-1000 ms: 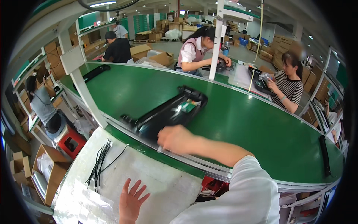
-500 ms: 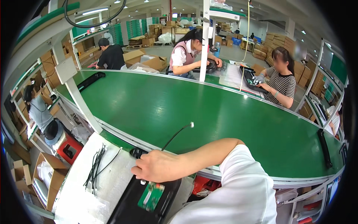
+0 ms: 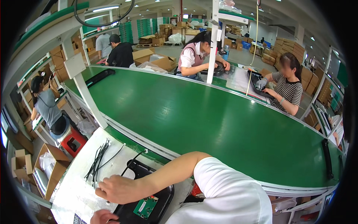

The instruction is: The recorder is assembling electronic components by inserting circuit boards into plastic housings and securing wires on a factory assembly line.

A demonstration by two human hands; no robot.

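My right hand (image 3: 121,189) reaches across the near table with its fingers curled together above a black plastic housing (image 3: 166,194). What those fingers grip is hidden. A thin black cable (image 3: 130,164) comes up beside this hand and ends in a white connector at the belt's edge. Inside the housing lies a green circuit board (image 3: 145,207). My left hand (image 3: 103,217) shows only in part at the lower edge, by the housing's near left side. Its fingers are bent closed, and I cannot see what is in them.
Several loose black cables (image 3: 97,160) lie on the pale table cover (image 3: 74,186). Beyond runs a green conveyor belt (image 3: 179,123) carrying black parts at both ends. A white post (image 3: 89,100) rises at the belt's near left edge. Co-workers are across the belt and at left.
My right hand has moved left and toward me, drawing back from the belt's edge. The cable's free end has dropped toward the table. My left hand has come into view at the lower edge.
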